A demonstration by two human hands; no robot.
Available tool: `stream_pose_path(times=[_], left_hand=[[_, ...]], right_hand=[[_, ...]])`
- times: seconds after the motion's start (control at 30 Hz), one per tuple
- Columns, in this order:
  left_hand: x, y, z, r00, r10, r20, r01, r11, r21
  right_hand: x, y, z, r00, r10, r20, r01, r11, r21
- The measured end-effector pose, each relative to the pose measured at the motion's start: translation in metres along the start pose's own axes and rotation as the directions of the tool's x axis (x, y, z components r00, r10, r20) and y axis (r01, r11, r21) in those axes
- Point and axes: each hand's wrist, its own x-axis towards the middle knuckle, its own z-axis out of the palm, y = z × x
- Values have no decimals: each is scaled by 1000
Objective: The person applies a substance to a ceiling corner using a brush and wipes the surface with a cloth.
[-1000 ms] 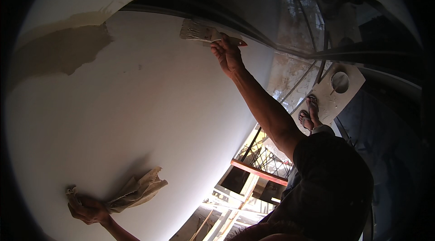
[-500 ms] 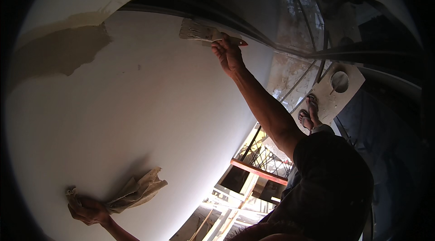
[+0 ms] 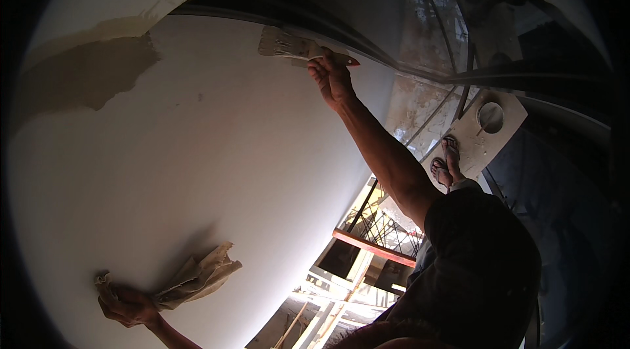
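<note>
Head-worn fisheye, close along wall (image 3: 216, 152)

Your right hand (image 3: 331, 80) grips the handle of a wide paintbrush (image 3: 295, 47), its bristles pressed flat against the white wall (image 3: 216, 152) near a dark frame edge. Your left hand (image 3: 128, 303) clutches a crumpled rag (image 3: 193, 277) low against the same wall. A tan unpainted patch (image 3: 85, 73) shows at upper left. Below, your sandalled foot (image 3: 449, 162) rests on a board beside a round white container (image 3: 491, 116).

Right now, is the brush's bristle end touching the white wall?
Touching. The head view shows the brush, held in the right hand, with its bristles pressed flat on the white wall, no gap.
</note>
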Motion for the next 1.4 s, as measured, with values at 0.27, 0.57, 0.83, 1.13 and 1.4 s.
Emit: stream_pose_path(times=[0.27,0.57,0.83,1.13,1.4], left_hand=[[2,3,-1,1000,15,-4,-15,999,48],[3,5,-1,999,33,-28,-32,999,29],[1,3,-2,999,38,-12,-38,999,25],[0,3,0,1000,18,-5,-17,1000,21],[7,3,-2,995,101,-14,-100,994,52]], right_hand=[[4,-2,-7,1000,6,-11,-7,1000,-8],[5,-2,-10,1000,5,-13,-5,1000,4],[6,-3,-14,1000,-3,-1,3,999,-34],[9,-2,-19,1000,-3,-17,2,999,-42],[11,-1,-25,1000,-3,-10,3,999,-53]])
